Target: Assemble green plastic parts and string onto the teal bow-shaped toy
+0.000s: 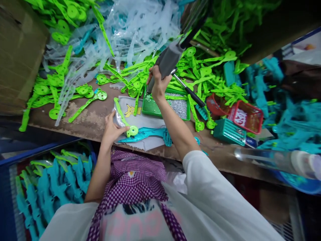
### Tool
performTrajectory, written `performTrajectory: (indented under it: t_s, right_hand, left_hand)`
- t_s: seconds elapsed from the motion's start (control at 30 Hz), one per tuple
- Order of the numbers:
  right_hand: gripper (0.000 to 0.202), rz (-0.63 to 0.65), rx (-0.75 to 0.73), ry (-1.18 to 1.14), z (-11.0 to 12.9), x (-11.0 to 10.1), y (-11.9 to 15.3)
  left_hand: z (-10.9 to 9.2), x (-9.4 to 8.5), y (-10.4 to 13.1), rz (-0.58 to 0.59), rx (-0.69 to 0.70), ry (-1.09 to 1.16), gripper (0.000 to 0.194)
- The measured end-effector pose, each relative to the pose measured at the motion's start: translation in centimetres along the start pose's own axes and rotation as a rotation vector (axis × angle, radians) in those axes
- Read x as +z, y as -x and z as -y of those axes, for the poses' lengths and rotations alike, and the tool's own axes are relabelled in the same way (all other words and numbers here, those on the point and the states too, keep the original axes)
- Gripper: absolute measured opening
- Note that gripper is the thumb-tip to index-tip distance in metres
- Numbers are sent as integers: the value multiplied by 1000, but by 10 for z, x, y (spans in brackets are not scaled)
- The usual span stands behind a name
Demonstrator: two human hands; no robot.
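Note:
My left hand (112,129) grips a bright green plastic arm (132,131) with a round end, a clear plastic piece (118,115) lying along it. Under that green round end lies a teal plastic part (150,133) on a grey cloth (147,121) with a yellow cartoon figure. My right hand (158,83) is wrapped round a grey electric screwdriver (167,60), its tip pointing down at the left end of a green basket (153,106). Small silvery screws (178,106) fill the basket's right side.
Heaps of green arms (135,82), clear strips (140,26) and teal parts (293,117) cover the bench. Red basket (260,124) and teal basket (227,132) stand right, near a clear tube (265,159). A blue crate (50,152) of teal-green pieces is lower left; a cardboard box (20,60) stands left.

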State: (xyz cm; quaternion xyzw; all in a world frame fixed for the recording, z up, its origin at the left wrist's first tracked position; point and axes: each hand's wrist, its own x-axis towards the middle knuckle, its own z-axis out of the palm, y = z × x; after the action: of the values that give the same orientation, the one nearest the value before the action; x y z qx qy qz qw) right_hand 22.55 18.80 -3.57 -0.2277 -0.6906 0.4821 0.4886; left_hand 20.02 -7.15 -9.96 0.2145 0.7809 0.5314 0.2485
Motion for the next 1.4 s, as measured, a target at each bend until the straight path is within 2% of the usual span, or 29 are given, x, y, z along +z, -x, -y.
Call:
performTrajectory:
  t_s: [0.13,0.3,0.5,0.57,0.63,0.7,0.73,0.83,0.93,1.03,1.17,1.27,1.4]
  right_hand:
    - [65,90,-55,25,-10,2,-3]
    - [66,96,-45,25,-13,-2,-2]
    - [65,70,66,-42,-8,-3,-6]
    - [64,40,54,-86,2,-8,-10]
    - [62,-67,11,-134,21,-16,-10]
    - [59,-154,-2,-202,46,-25,5]
    - [58,-150,10,-247,58,-29,18]
    - [57,29,71,-380,86,-32,76]
    - [61,306,172,-477,95,-22,128]
    - [66,482,279,-469,95,-9,148]
    - [61,466,311,-379,96,-2,144]
    - [55,411,303,-397,93,0,143]
    - [44,423,271,-343,84,2,146]
  left_hand:
    - [0,0,0,5,-13,7,102]
    - [-1,0,0,-5,-8,6,100]
    - [-1,-1,-1,8,3,15,99]
    - [-1,-1,0,10,-6,7,99]
    - [-1,0,0,6,-7,1,99]
    - [-1,0,1,-5,4,-5,99]
    - [-1,0,1,-8,9,-9,99]
    - [1,0,2,2,14,-19,100]
    - [4,1,1,15,22,-6,103]
    - [8,3,0,10,51,1,103]
    - [4,5,2,1,63,-44,98]
    - [-9,3,9,26,113,-141,93]
    - [-28,-2,17,18,216,-295,76]
